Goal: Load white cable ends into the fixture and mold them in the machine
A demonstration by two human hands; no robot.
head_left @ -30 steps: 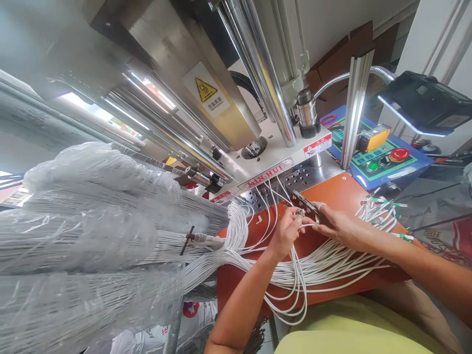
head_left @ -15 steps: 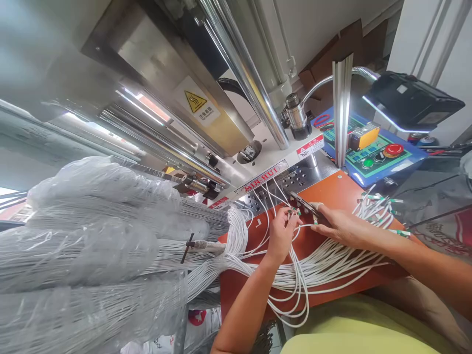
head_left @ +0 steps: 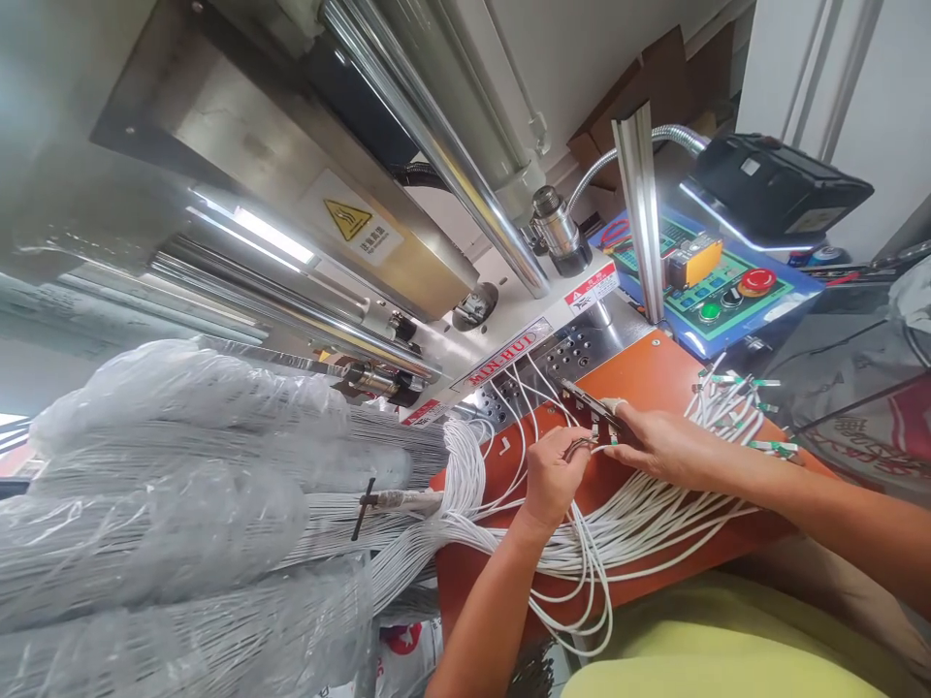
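Observation:
My left hand [head_left: 557,475] is closed in a pinch on the end of a white cable [head_left: 597,449], close to the fingers of my right hand [head_left: 658,448]. A long, dark metal piece [head_left: 588,397] is gripped between the thumb and fingers of my right hand; its exact kind is unclear. Small green-and-silver cable ends [head_left: 613,438] show between the two hands. Several white cables [head_left: 534,388] run out from under the press head to this spot. Below my left hand, looped cables [head_left: 600,591] hang over the orange-brown board's front edge.
The press head [head_left: 509,354] stands beyond the orange-brown board [head_left: 632,373]. Plastic-wrapped cable bundles [head_left: 181,465] fill the left. More connector ends [head_left: 734,402] lie at the right, near a blue control box [head_left: 727,291] with a red button. A T-handled clamp [head_left: 369,501] juts out.
The view has shifted slightly. My left hand's fingertips have moved closer to my right hand, and the green connector that showed above them is now hard to make out. My right hand keeps its grip.

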